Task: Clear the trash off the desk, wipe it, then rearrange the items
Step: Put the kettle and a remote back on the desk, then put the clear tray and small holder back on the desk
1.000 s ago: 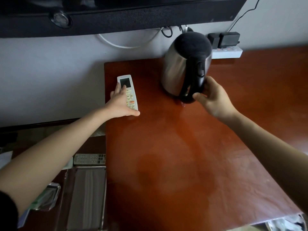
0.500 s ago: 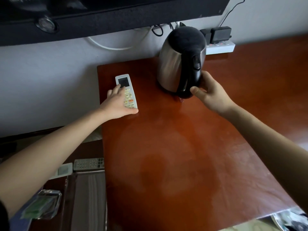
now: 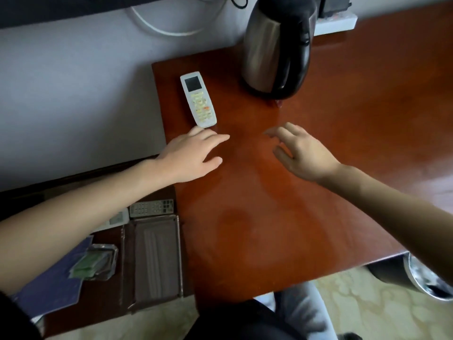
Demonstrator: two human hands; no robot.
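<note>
A white remote control [image 3: 198, 99] lies near the far left corner of the reddish-brown desk [image 3: 282, 217]. A steel kettle with a black handle [image 3: 277, 47] stands at the back by the wall. My left hand [image 3: 193, 153] hovers just in front of the remote's near end, fingers relaxed, holding nothing. My right hand [image 3: 304, 153] hangs over the middle of the desk in front of the kettle, fingers loosely spread and empty.
A white power strip [image 3: 335, 22] with plugs sits behind the kettle. On a lower surface to the left lie a grey remote [image 3: 152, 207], a flat brown case [image 3: 157, 258] and a glass ashtray [image 3: 98, 263]. A metal bin [image 3: 429, 278] stands at the lower right.
My left hand has let go of the remote and pulled back toward me. My right hand has released the kettle handle and drawn back over the desk.
</note>
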